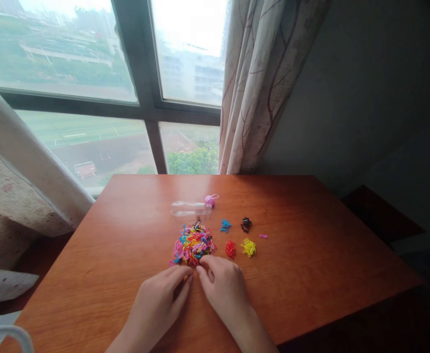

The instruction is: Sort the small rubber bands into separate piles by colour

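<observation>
The mixed-colour loop pile point(194, 241) lies on the surface point(310, 274). Left hand point(159, 296) and right hand point(224, 284): at the pile's near edge, fingers point(181, 271) curled, grip not discernible from here. Red cluster point(230, 249): right of the pile.

No text, label, brand name, number or sign can be read in this view.
</observation>
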The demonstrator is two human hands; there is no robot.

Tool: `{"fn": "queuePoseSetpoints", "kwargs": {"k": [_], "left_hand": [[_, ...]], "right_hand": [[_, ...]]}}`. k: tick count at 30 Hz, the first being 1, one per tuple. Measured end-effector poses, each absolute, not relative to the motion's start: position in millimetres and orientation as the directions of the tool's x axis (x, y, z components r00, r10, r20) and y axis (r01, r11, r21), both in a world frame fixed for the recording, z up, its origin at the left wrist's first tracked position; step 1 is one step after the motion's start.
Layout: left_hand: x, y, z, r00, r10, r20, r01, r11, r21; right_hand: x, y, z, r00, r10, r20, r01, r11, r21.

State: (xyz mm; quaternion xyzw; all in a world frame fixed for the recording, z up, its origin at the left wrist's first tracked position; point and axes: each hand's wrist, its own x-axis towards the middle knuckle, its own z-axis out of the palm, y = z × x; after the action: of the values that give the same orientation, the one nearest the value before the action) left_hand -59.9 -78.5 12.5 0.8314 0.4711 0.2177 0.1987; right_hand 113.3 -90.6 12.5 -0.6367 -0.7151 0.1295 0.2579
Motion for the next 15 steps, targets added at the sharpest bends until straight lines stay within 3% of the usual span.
{"fn": "queuePoseSetpoints", "kwargs": {"k": [15], "left_hand": [[-60.1, -77.2, 11.4, 0.478, 0.865, 0.149, 0.708, -0.481, 0.517]], "right_hand": [[108.7, -90.9, 7.0, -0.001, 0.972, 0.234, 0.796, 0.142, -0.588]]}}
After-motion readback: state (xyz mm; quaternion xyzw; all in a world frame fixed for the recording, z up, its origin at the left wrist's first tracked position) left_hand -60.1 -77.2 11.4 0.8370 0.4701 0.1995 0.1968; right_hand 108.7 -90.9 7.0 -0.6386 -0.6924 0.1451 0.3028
